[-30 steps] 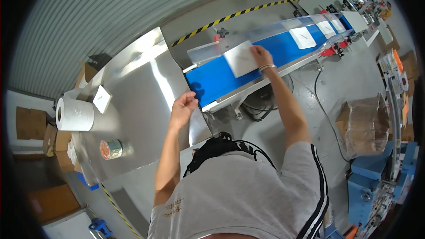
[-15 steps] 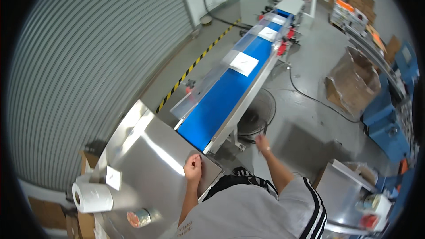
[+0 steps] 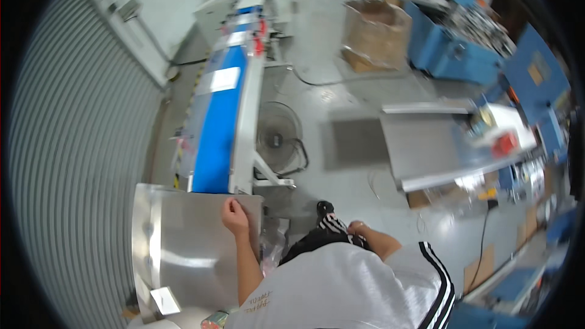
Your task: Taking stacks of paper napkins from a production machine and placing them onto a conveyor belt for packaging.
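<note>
My left hand (image 3: 236, 216) is closed in a loose fist near the far edge of the steel table (image 3: 201, 225), close to the near end of the blue conveyor belt (image 3: 214, 152). I see nothing in its fingers. My right hand (image 3: 358, 228) hangs low beside my dark trousers, its fingers blurred and partly hidden. Farther up the belt lies a flat white box (image 3: 225, 79), with another white box (image 3: 237, 38) beyond it. A white card-like piece (image 3: 166, 300) lies at the table's near left, and a tape roll (image 3: 213, 320) shows beside my left forearm.
A floor fan (image 3: 277, 137) stands right of the conveyor. Farther right is a second steel table (image 3: 426, 143) bearing a white-and-red device (image 3: 504, 140). Behind stand a lined cardboard box (image 3: 376, 33) and a blue bin (image 3: 451, 52). A cable (image 3: 329, 82) crosses the floor.
The view has swung right, bringing the second table and blue bin further in. My right hand has come down and in toward my trousers. The left stays closed at the table edge.
</note>
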A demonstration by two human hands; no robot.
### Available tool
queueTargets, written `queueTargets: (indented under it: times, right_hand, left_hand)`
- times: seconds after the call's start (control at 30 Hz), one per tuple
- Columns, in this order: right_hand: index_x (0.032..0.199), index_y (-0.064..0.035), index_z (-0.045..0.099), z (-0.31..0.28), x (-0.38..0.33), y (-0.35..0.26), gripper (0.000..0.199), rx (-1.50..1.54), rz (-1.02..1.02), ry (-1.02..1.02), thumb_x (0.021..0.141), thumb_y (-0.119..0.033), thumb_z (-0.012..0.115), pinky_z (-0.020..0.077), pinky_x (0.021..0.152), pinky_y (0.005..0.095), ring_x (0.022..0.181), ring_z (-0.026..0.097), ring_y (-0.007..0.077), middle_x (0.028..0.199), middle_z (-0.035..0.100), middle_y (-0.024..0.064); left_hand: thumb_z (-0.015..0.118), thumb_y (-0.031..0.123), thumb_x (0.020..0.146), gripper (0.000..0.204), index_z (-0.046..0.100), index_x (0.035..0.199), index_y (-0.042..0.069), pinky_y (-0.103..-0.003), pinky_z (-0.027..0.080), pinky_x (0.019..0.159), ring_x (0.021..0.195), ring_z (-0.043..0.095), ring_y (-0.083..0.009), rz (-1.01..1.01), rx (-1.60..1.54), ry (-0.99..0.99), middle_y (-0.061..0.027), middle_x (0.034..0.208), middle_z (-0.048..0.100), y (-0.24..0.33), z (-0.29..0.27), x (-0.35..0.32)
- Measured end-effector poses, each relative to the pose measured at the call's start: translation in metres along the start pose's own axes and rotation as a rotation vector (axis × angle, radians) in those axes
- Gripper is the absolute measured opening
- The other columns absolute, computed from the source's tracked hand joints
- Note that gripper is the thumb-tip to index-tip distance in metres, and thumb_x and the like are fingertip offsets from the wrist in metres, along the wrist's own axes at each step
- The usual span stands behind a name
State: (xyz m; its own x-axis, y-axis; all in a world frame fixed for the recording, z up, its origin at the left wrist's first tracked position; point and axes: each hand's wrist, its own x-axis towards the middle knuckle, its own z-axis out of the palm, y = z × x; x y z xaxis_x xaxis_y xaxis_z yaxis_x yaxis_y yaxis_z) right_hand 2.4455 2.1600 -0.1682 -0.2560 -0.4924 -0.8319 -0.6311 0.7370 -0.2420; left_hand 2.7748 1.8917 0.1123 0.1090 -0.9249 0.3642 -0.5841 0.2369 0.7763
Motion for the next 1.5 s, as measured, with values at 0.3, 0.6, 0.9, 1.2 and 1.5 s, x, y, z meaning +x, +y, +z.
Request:
queueTargets:
  times: [0.3, 0.6, 0.9, 1.2, 1.5]
  right_hand:
    - [0.106, -0.0094, 0.069, -0.014, -0.109, 0.06, 0.04, -0.2, -0.076, 0.093, 0.081, -0.036, 0.053, 0.047, 0.094, 0.0387, 0.11, 0.06, 0.0293, 0.116, 0.064, 0.0136]
    - [0.107, -0.0178, 0.07, -0.002, -0.141, 0.167, 0.037, 0.442, 0.002, 0.229, 0.079, -0.036, 0.054, 0.0459, 0.095, 0.0364, 0.107, 0.06, 0.0314, 0.113, 0.066, 0.0107]
    - [0.104, -0.0085, 0.067, 0.031, -0.157, 0.368, 0.037, 0.435, 0.284, 0.356, 0.09, -0.035, 0.045, 0.0506, 0.086, 0.0375, 0.097, 0.063, 0.0311, 0.105, 0.067, 0.0137]
    - [0.102, -0.0057, 0.067, 0.022, -0.193, 0.427, 0.027, 0.954, 0.49, 0.482, 0.083, -0.024, 0.061, 0.0535, 0.071, 0.0355, 0.075, 0.068, 0.0233, 0.089, 0.07, 0.0119]
    - [0.109, -0.0099, 0.063, 0.006, -0.199, 0.419, 0.027, 1.471, 0.396, 0.444, 0.084, -0.021, 0.06, 0.0495, 0.06, 0.0325, 0.075, 0.064, 0.0193, 0.089, 0.067, 0.0064]
  left_hand:
    - [0.06, 0.02, 0.089, 0.027, 0.064, 0.107, 0.002, -0.035, 0.049, 0.083, 0.092, 0.063, -0.0271, 0.081, -0.024, -0.665, -0.0144, 0.1, 0.066, 0.114, 0.039, -0.07]
    - [0.054, 0.031, 0.094, 0.045, 0.051, 0.13, 0.005, -0.034, 0.037, 0.102, 0.123, 0.05, -0.0288, 0.297, -0.109, -1.849, -0.0162, 0.131, 0.054, 0.234, 0.114, -0.237]
    - [0.058, 0.028, 0.09, 0.046, 0.052, 0.129, 0.004, -0.035, 0.039, 0.101, 0.122, 0.051, -0.0289, 0.426, -0.238, -1.946, -0.0158, 0.13, 0.055, 0.335, 0.196, -0.343]
    - [0.066, 0.04, 0.082, 0.063, 0.05, 0.131, 0.005, -0.037, 0.04, 0.1, 0.12, 0.051, -0.0298, 0.511, -0.123, -2.122, -0.0157, 0.131, 0.054, 0.381, 0.27, -0.393]
    - [0.071, 0.032, 0.077, 0.066, 0.048, 0.131, 0.002, -0.038, 0.042, 0.097, 0.118, 0.052, -0.0328, 0.711, -0.024, -2.133, -0.0193, 0.132, 0.051, 0.452, 0.319, -0.388]
